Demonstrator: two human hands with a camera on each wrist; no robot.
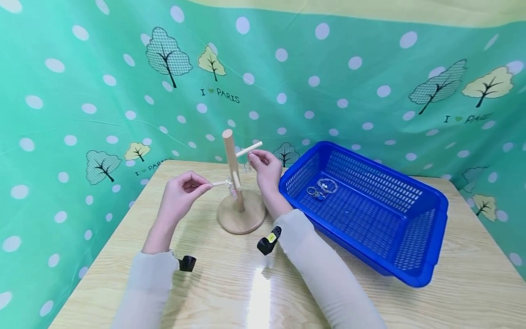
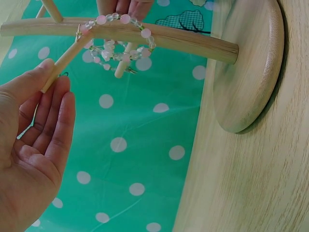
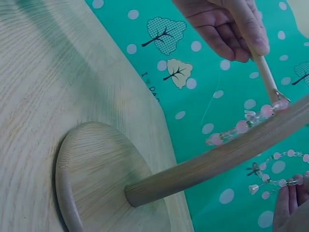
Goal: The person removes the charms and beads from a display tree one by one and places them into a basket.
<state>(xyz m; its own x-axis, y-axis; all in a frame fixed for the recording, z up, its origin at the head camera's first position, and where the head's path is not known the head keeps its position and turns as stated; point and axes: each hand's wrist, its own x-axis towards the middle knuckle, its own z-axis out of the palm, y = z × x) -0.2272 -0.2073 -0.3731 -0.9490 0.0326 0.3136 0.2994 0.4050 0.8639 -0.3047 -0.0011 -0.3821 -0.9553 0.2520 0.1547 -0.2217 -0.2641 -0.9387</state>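
Observation:
A wooden stand [image 1: 231,157] with a round base and side pegs stands upright on the table. My left hand [image 1: 185,192] pinches the tip of one peg [image 2: 67,63] between thumb and fingers. Around that peg, close to the post, hangs a bracelet of pink and clear beads [image 3: 242,126]. Behind the post, my right hand [image 1: 269,169] pinches a second pink-and-clear beaded bracelet [image 3: 282,182] with a small bow charm, near another peg [image 1: 249,149]. In the right wrist view only the fingertips [image 3: 285,205] of that hand show, at the lower right.
Right of the stand sits a blue plastic basket [image 1: 361,246], its near left corner close to my right forearm. Inside lie a clear beaded bracelet [image 1: 334,191] and a ring-shaped piece with blue charms [image 1: 320,197]. A green dotted curtain [image 1: 312,105] hangs behind the wooden table [image 1: 222,278].

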